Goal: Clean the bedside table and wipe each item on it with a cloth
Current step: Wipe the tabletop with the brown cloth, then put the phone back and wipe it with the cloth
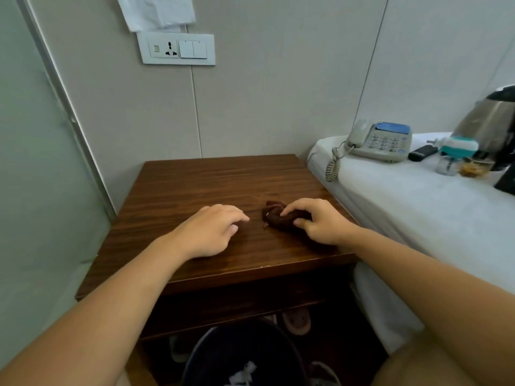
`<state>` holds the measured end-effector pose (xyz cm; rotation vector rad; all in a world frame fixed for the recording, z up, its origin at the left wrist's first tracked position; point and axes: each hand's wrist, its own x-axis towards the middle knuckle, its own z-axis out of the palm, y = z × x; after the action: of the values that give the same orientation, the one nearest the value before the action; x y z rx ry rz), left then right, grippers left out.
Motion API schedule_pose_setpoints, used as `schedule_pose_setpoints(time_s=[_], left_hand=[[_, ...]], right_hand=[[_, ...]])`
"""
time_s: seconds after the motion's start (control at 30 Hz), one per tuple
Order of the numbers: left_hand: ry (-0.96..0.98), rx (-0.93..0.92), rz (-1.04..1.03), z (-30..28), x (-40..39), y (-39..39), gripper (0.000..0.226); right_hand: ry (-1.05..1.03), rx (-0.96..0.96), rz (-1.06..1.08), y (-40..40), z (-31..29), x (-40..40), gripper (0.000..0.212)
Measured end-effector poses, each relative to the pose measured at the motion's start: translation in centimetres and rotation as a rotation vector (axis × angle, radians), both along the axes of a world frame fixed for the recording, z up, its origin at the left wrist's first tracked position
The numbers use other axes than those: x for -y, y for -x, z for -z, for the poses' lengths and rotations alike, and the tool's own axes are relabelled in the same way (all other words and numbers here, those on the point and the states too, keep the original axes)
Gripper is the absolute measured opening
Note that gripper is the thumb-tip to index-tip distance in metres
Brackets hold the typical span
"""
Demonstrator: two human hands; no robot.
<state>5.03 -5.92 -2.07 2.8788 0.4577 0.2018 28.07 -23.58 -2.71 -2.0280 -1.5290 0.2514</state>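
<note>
Now cloth (pixel 281 217) under rt grip (pixel 317 221).

The bedside table (pixel 195 185) is dark wood with a streaked grain and a smooth, faintly glossy top. On it, near its right edge, a dark brown cloth (pixel 281 217) looks soft, matt and bunched. To the right of the table, the bed (pixel 404 207) is covered in white matt fabric. On that fabric the telephone (pixel 381 142) is pale smooth plastic with a coiled plastic cord, and farther right the kettle (pixel 490 123) has a brushed metal body with a dull sheen. Above the table, the wall socket plate (pixel 177 48) is glossy white plastic, and the wall panels look matt.
</note>
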Motion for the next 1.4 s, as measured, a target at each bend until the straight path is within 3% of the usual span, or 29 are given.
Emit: schedule_pose_setpoints(time_s=[0.3,0.43,0.5,0.6,0.67,0.73,0.8,0.93,1.07,1.2,1.3,1.4], left_hand=[[-0.025,0.043,-0.005,0.6,-0.4,-1.0,0.04],[-0.015,0.095,-0.023,0.4,-0.8,-0.9,0.039],[-0.023,0.098,-0.019,0.4,-0.7,-1.2,0.041],[-0.026,0.095,-0.006,0.5,-0.3,-1.9,0.042],[-0.023,0.103,-0.001,0.7,0.0,-2.3,0.041],[0.008,0.136,-0.004,0.8,0.1,-2.9,0.04],[0.091,0.197,-0.007,0.4,0.4,-4.2,0.039],[0.205,0.304,0.037,-2.7,1.7,-9.5,0.035],[0.259,0.361,0.131,-6.0,2.7,-17.4,0.037],[0.391,0.368,0.199,-7.1,3.2,-26.0,0.059],[0.498,0.306,0.234,-6.7,2.8,-31.4,0.095],[0.503,0.224,0.226,-5.7,1.7,-36.2,0.131]], right_hand=[[0.177,0.027,-0.283,3.4,-4.1,3.6,0.035],[-0.119,0.083,-0.054,0.4,-5.4,3.2,0.036],[-0.16,0.189,0.04,-1.0,-4.4,2.7,0.035],[0.021,0.301,0.029,-2.3,-2.5,2.6,0.034],[0.235,0.278,-0.005,-2.3,-2.0,2.9,0.037],[0.323,0.242,-0.024,-2.0,-2.3,3.2,0.046],[0.252,0.214,0.019,-2.3,-3.6,3.6,0.056],[-0.088,0.133,0.311,-5.4,-7.8,4.5,0.053],[0.017,0.039,0.567,-12.2,-10.2,4.9,0.057],[0.091,0.15,0.806,-18.2,-9.7,4.7,0.077],[0.132,0.232,0.899,-20.7,-7.8,4.3,0.108],[0.067,0.25,0.898,-22.8,-5.2,3.4,0.122]])
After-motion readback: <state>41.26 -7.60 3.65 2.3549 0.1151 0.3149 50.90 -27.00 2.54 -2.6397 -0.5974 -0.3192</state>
